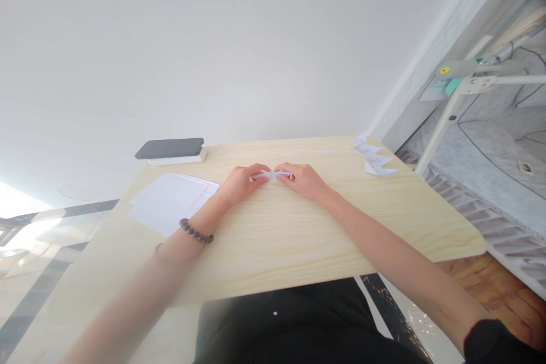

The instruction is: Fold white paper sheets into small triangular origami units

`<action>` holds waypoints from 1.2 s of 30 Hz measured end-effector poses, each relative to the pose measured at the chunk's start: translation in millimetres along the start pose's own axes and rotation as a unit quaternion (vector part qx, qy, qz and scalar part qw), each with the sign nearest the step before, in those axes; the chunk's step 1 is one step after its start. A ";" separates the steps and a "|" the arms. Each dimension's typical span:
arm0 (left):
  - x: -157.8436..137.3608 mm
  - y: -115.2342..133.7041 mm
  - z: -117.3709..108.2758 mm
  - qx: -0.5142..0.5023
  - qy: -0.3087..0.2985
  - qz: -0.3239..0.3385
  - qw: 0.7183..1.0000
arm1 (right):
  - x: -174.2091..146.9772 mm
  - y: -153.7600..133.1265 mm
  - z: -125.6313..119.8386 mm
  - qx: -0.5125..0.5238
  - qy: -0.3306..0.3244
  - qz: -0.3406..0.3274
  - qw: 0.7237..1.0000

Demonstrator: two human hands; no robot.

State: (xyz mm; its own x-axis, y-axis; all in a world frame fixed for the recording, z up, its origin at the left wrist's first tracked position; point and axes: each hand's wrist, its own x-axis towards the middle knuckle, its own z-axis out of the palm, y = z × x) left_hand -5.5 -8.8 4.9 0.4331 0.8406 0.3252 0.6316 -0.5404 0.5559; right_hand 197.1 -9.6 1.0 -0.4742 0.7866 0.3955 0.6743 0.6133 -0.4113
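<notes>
Between my two hands, just above the middle of the table, is a small piece of folded white paper (pixel 272 174). My left hand (pixel 241 183), with a dark bead bracelet at the wrist, pinches the paper's left end. The right end is pinched by my right hand (pixel 303 179). Both sets of fingers cover parts of the paper, so its full shape is hidden. Beside my left forearm lies a stack of white paper sheets (pixel 168 200). Several folded white paper pieces (pixel 370 154) with pointed tips sit at the far right of the table.
A dark phone (pixel 170 148) rests on a white block (pixel 179 160) with a cable at the table's back left. The light wooden table (pixel 273 256) stands against a white wall (pixel 239 45). To the right is a white metal frame (pixel 439 125) beside a grey bed-like surface (pixel 503 148).
</notes>
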 end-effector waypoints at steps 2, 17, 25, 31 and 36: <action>-0.4 -1.1 -1.1 -0.004 -0.008 0.002 1.000 | -0.4 1.6 -1.0 0.011 -0.005 0.008 1.000; 2.9 -2.7 4.0 0.076 0.009 -0.025 0.997 | 2.0 -0.1 6.4 0.017 0.016 0.022 0.999; -1.8 -0.7 -4.3 0.058 -0.006 -0.001 0.998 | -1.3 0.7 0.2 -0.014 -0.015 0.003 1.000; -2.4 -0.7 -5.2 0.101 -0.004 0.037 0.994 | -1.9 -1.2 -1.8 -0.019 -0.001 -0.028 0.999; -2.0 -2.9 -5.0 0.150 -0.012 0.062 0.987 | -1.1 -1.7 -3.9 -0.024 0.008 -0.026 0.999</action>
State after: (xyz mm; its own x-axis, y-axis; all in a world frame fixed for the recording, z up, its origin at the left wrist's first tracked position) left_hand -11.5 -8.8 6.4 0.5322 0.7677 0.3570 0.7329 -0.6288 0.2597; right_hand 198.7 -11.8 4.5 -0.5004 0.7525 0.4283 0.6751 0.6488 -0.3511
